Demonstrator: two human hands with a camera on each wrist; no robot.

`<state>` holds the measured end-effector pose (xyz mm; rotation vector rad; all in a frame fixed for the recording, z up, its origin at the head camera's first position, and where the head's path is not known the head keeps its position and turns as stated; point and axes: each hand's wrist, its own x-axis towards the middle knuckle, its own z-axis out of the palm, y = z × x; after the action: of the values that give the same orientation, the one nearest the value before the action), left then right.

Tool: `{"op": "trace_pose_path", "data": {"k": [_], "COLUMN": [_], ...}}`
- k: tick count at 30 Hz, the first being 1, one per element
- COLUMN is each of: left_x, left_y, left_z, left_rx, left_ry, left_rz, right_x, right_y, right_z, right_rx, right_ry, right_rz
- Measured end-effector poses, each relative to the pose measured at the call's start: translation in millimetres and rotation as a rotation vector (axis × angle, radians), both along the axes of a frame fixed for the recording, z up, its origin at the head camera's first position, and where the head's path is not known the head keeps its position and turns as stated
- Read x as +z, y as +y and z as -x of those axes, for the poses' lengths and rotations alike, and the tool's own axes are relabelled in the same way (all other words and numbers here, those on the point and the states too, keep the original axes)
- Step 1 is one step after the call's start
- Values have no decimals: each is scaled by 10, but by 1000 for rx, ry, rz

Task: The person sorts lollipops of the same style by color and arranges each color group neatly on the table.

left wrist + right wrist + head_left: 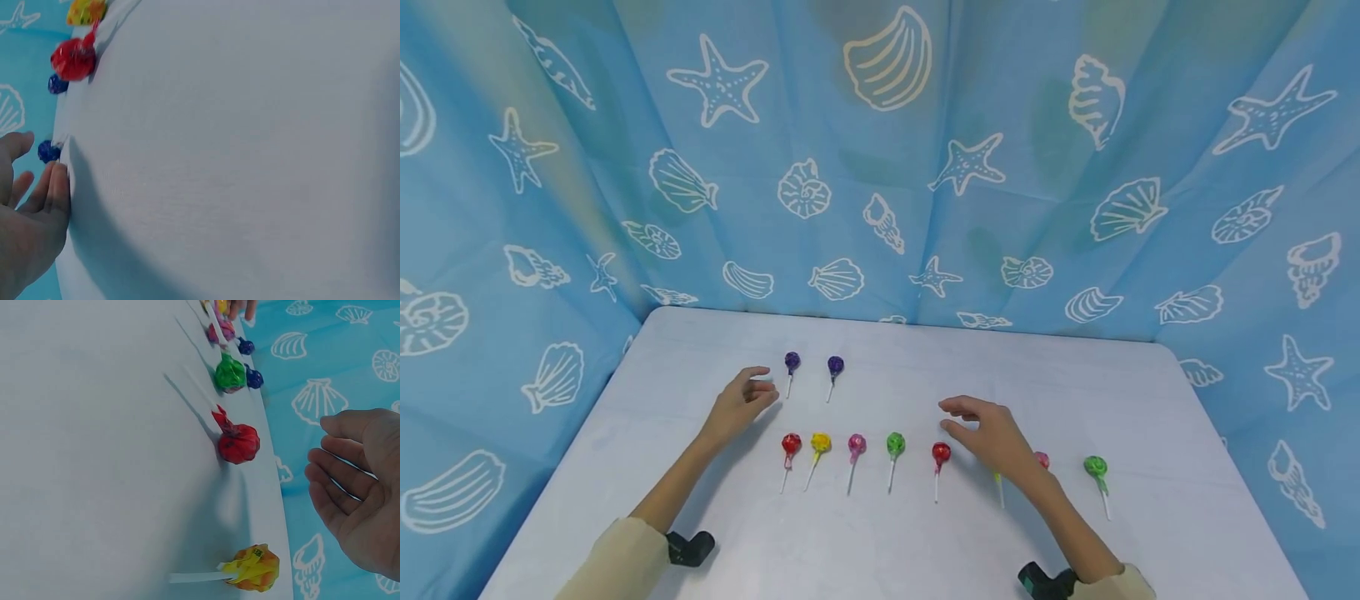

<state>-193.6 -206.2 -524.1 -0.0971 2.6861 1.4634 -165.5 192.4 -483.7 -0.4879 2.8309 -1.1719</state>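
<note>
My left hand [743, 406] hovers with fingers loosely bent just left of a dark purple lollipop [792, 362]; a second purple lollipop [836, 365] lies to the right of that one. Nothing is in its grasp. My right hand [988, 431], relaxed and holding nothing, is raised beside a red lollipop [941, 453]. Under the right forearm a yellow lollipop [255, 567] and a pink lollipop [1042, 459] are partly hidden. Further left in this row lie red [791, 444], yellow [821, 442], pink [857, 444] and green lollipops [895, 444].
Another green lollipop [1096, 467] lies right of the right forearm. All the lollipops rest on a white-covered table [850, 550], sticks toward me. A blue curtain [1000, 217] with shell and starfish prints hangs behind and around the table.
</note>
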Motion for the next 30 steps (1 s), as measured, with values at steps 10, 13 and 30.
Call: {"op": "trace_pose_path", "data": {"k": [10, 13, 30], "left_x": [2, 19, 19], "left_y": [60, 83, 83], "left_z": [-325, -391, -477], "left_rx": [-117, -160, -292], "left_ry": [62, 60, 31], "left_rz": [5, 33, 31], "right_x": [-76, -122, -250], "right_y": [-15, -25, -143], "right_z": [-243, -275, -379], "right_rx": [-13, -25, -68], "right_ry": [-47, -40, 92], "right_rz": [74, 71, -14]}}
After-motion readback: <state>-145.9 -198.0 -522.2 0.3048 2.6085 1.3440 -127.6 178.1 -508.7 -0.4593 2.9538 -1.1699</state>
